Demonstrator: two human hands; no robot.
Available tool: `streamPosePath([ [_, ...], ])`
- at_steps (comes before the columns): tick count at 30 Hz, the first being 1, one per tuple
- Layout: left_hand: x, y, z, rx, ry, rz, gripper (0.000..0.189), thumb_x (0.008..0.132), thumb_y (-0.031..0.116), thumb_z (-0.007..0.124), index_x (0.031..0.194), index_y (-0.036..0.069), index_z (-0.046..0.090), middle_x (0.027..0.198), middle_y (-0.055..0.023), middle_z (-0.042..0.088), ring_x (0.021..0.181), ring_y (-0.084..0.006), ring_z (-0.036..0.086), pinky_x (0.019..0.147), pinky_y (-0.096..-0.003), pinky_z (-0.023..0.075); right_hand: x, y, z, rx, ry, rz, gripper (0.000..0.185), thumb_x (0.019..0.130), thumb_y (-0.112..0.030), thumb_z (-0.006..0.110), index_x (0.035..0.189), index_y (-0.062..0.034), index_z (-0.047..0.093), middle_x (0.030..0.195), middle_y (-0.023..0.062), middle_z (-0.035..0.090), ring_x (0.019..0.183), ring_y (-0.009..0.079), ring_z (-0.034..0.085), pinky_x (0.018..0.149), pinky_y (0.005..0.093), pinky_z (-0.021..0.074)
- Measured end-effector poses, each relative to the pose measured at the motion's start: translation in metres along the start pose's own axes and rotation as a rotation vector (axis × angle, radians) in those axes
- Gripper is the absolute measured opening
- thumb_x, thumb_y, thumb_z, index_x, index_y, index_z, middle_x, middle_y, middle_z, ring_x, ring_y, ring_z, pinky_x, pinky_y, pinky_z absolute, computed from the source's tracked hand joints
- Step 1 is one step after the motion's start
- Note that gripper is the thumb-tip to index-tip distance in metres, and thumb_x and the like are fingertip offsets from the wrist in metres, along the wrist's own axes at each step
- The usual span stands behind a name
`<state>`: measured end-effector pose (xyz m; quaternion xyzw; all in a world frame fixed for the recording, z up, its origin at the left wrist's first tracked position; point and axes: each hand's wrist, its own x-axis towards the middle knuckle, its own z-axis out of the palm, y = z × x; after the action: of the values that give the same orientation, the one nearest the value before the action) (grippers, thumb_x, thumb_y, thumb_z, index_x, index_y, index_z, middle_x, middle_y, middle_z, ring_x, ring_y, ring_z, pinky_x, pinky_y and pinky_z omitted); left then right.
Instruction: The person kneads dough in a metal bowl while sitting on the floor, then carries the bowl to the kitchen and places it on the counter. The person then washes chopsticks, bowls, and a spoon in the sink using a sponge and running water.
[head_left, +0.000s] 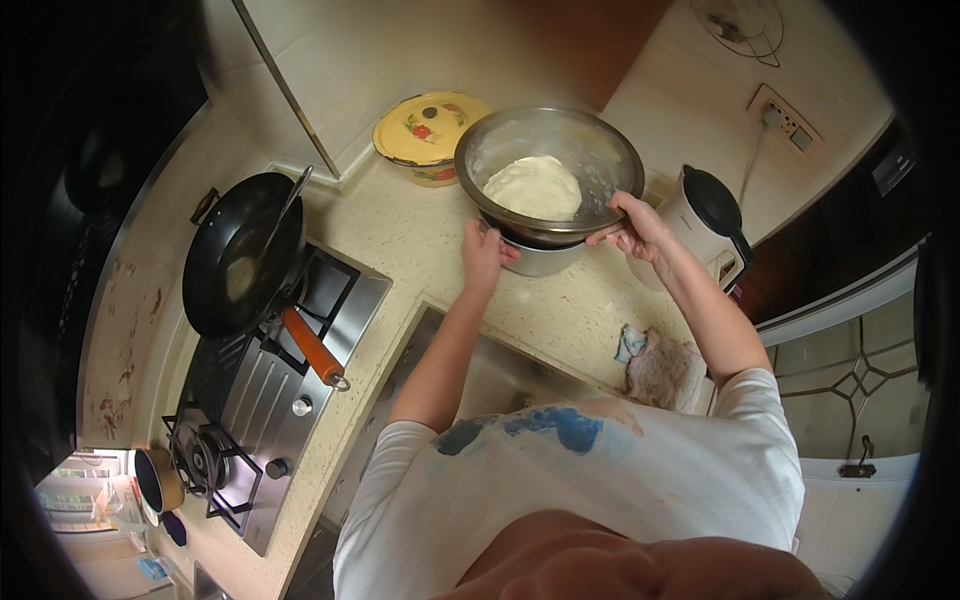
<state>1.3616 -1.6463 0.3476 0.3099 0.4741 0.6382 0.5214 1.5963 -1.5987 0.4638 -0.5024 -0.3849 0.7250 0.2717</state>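
A wide stainless-steel bowl (609, 154) holds a round lump of pale dough (534, 187). Flour-like smears mark its inner wall. Beneath it, partly hidden, a smaller metal pot (546, 261) stands on the countertop. My right hand (636, 229) grips the bowl's near right rim, thumb on top and fingers below. At the near left, my left hand (486, 256) has its fingers curled at the smaller pot's rim, just under the bowl; its exact contact is partly hidden. The bowl looks slightly tilted towards me.
A yellow enamel lidded pot (426, 133) stands behind left. A black wok (240, 255) with a ladle (289, 206) sits on the gas stove (289, 382), its orange handle (311, 349) pointing towards me. Right are an electric kettle (694, 221) and a crumpled cloth (660, 367). A sink (495, 375) lies below my forearms.
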Motion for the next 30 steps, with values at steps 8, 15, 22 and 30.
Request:
streamPosePath([
  [8, 0.006, 0.001, -0.001, 0.077, 0.022, -0.019, 0.025, 0.084, 0.001, 0.053, 0.099, 0.001, 0.033, 0.074, -0.0111, 0.055, 0.05, -0.0162, 0.058, 0.042, -0.0257, 0.0483, 0.016, -0.008, -0.011, 0.035, -0.059, 0.076, 0.06, 0.089, -0.044, 0.05, 0.105, 0.0135, 0.05, 0.081, 0.0285, 0.065, 0.054, 0.0209, 0.066, 0.041, 0.0207, 0.0542],
  [15, 0.0, 0.003, -0.008, 0.078, -0.011, -0.059, 0.023, 0.084, 0.003, 0.055, 0.095, 0.003, 0.035, 0.076, -0.0097, 0.057, 0.052, -0.0146, 0.058, 0.043, -0.0245, 0.0473, 0.009, -0.006, -0.019, -0.055, -0.036, 0.04, 0.078, 0.082, -0.059, 0.056, 0.118, 0.0097, 0.044, 0.083, 0.0256, 0.065, 0.057, 0.0201, 0.067, 0.043, 0.0208, 0.0552],
  [22, -0.002, 0.008, -0.007, 0.171, 0.023, -0.061, 0.021, 0.083, 0.008, 0.056, 0.094, 0.004, 0.039, 0.079, -0.0078, 0.055, 0.059, -0.0153, 0.059, 0.05, -0.0251, 0.0504, 0.002, 0.0, -0.024, -0.145, 0.102, -0.125, 0.087, 0.083, -0.065, 0.048, 0.126, 0.0097, 0.037, 0.081, 0.0232, 0.065, 0.055, 0.0204, 0.066, 0.042, 0.0215, 0.0534],
  [30, -0.012, 0.002, -0.013, 0.157, 0.029, -0.058, 0.02, 0.084, 0.01, 0.056, 0.097, 0.003, 0.042, 0.075, -0.0067, 0.055, 0.058, -0.0142, 0.058, 0.051, -0.0261, 0.049, -0.04, 0.078, -0.048, -0.097, -0.038, -0.163, 0.055, 0.093, -0.042, 0.048, 0.121, 0.005, 0.047, 0.088, 0.0128, 0.069, 0.055, 0.0158, 0.065, 0.046, 0.022, 0.0525],
])
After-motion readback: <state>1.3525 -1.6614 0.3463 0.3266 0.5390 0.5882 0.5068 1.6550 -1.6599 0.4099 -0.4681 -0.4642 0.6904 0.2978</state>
